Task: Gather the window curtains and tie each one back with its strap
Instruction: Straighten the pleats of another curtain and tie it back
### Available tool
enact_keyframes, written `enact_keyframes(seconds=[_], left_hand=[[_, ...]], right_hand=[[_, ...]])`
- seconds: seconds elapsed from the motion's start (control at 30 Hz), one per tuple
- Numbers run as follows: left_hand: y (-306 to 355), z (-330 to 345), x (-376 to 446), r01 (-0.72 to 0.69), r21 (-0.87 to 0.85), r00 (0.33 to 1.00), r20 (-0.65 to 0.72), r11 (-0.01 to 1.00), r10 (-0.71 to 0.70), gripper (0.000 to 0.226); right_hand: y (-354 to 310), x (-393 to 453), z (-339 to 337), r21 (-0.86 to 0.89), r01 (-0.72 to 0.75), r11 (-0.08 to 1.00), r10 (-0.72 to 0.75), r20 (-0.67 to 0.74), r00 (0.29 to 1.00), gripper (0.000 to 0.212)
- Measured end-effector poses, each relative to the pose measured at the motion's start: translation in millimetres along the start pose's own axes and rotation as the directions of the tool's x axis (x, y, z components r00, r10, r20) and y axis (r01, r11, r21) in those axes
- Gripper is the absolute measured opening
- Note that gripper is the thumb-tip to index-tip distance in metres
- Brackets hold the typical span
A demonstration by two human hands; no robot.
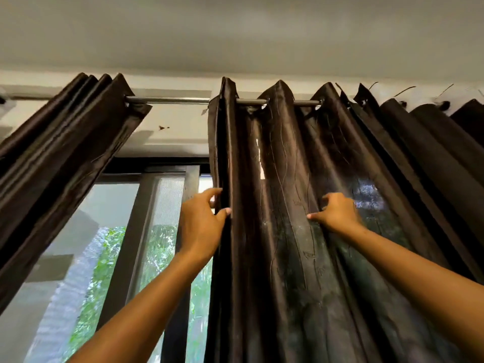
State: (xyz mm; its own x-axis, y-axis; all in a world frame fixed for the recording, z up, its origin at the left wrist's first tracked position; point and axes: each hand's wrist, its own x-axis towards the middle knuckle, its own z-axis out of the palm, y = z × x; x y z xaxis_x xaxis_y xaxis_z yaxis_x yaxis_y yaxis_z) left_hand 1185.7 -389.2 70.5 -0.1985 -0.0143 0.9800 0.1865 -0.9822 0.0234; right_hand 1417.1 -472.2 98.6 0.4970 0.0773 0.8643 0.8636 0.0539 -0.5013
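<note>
Here, two bare forearms reach up and away from the camera toward a dark brown, glossy curtain. The left hand [200,226] is at the curtain's leading edge, its thumb in front and its fingers curled around behind the hem, pinching that edge. The right hand [337,213] is further to the right on the same panel, its fingers bent and pressed into a fold of the fabric, gripping a pleat.

The right curtain [301,244] hangs in deep vertical folds from ring holes threaded on a metal rod [170,100] and fills the right half of the view. It has thin wavy thread lines down it, and a small pale gap shows in the cloth above the hands.

To the left, well apart from the hands, the left curtain [65,153] is already bunched into tight pleats on the same rod and slants out of view at the left edge.

Between the two curtains the window [112,244] shows, with dark frames, a mesh screen, green leaves and a pale building outside. Above the rod are a white wall and a grey ceiling [235,30].
</note>
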Motion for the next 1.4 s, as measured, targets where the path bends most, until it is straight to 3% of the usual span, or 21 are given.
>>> enact_keyframes(seconds=[0.07,0.27,0.33,0.47,0.57,0.67,0.73,0.8,0.87,0.93,1.0,1.03,1.07,1.1,1.13,1.2,1.23,1.33,1.4], left_hand=[[11,9,0,0.011,0.008,1.0,0.0,1.0,-0.011,0.043],[19,33,12,0.109,0.15,0.992,0.054,0.983,-0.118,0.016],[12,34,17,0.163,0.064,0.985,0.052,0.984,-0.167,0.023],[-1,23,22,0.339,-0.213,0.935,0.181,0.916,-0.304,0.015],[-15,3,23,0.383,-0.264,0.913,0.252,0.885,-0.32,0.021],[-20,-3,17,0.369,-0.171,0.891,0.344,0.914,-0.296,0.025],[-16,6,15,0.29,-0.022,0.916,0.298,0.957,-0.27,0.026],[-13,21,16,0.231,0.073,0.949,0.205,0.97,-0.241,0.043],[-6,33,16,0.205,0.151,0.97,0.102,0.967,-0.222,0.035],[-2,43,13,0.181,0.194,0.981,0.033,0.964,-0.19,0.013],[-4,49,10,0.175,0.173,0.983,0.017,0.969,-0.181,0.007],[-7,51,9,0.182,0.157,0.982,0.02,0.971,-0.187,0.008],[-10,51,10,0.191,0.145,0.98,0.024,0.971,-0.197,0.012],[-13,51,11,0.202,0.133,0.978,0.028,0.97,-0.207,0.016],[-16,50,12,0.211,0.121,0.976,0.035,0.97,-0.217,0.02],[-18,48,13,0.228,0.088,0.971,0.054,0.97,-0.233,0.026],[-20,47,13,0.235,0.072,0.969,0.06,0.969,-0.239,0.028],[-22,44,13,0.245,0.051,0.965,0.081,0.968,-0.249,0.03],[-23,42,13,0.246,0.028,0.964,0.094,0.969,-0.248,0.029]], right_hand=[[2,8,5,0.056,0.018,0.998,-0.017,-0.007,1.0,0.043],[-17,-4,15,0.116,0.161,0.98,-0.163,0.007,0.987,0.033],[-39,-12,26,0.165,0.275,0.947,-0.285,0.04,0.958,0.028],[-94,-26,55,0.374,0.408,0.833,-0.49,0.154,0.858,0.029],[-114,-31,58,0.487,0.324,0.811,-0.504,0.301,0.809,0.037],[-111,-29,45,0.557,0.126,0.821,-0.45,0.494,0.744,0.041],[-105,-27,36,0.577,0.024,0.816,-0.425,0.571,0.702,0.041],[-101,-26,31,0.591,-0.072,0.803,-0.407,0.633,0.659,0.043],[-96,-22,30,0.579,-0.119,0.807,-0.374,0.656,0.656,0.039],[-86,-15,29,0.561,-0.077,0.824,-0.32,0.572,0.755,0.032],[-71,-4,29,0.441,0.127,0.888,-0.264,0.263,0.928,0.025],[-62,3,28,0.238,0.192,0.952,-0.218,0.087,0.972,0.026],[-51,9,25,0.018,0.167,0.986,-0.166,-0.031,0.986,0.041],[-39,15,23,-0.106,0.088,0.99,-0.096,-0.079,0.992,0.072],[-30,20,21,-0.112,0.016,0.994,-0.024,-0.066,0.998,0.1],[-18,26,17,0.029,-0.071,0.997,0.071,0.006,0.997,0.119],[-14,30,18,0.088,-0.084,0.993,0.082,0.025,0.996,0.112],[-19,35,17,0.108,0.019,0.994,-0.014,-0.052,0.999,0.04],[-32,34,18,0.099,0.106,0.989,-0.097,-0.09,0.991,0.026]])
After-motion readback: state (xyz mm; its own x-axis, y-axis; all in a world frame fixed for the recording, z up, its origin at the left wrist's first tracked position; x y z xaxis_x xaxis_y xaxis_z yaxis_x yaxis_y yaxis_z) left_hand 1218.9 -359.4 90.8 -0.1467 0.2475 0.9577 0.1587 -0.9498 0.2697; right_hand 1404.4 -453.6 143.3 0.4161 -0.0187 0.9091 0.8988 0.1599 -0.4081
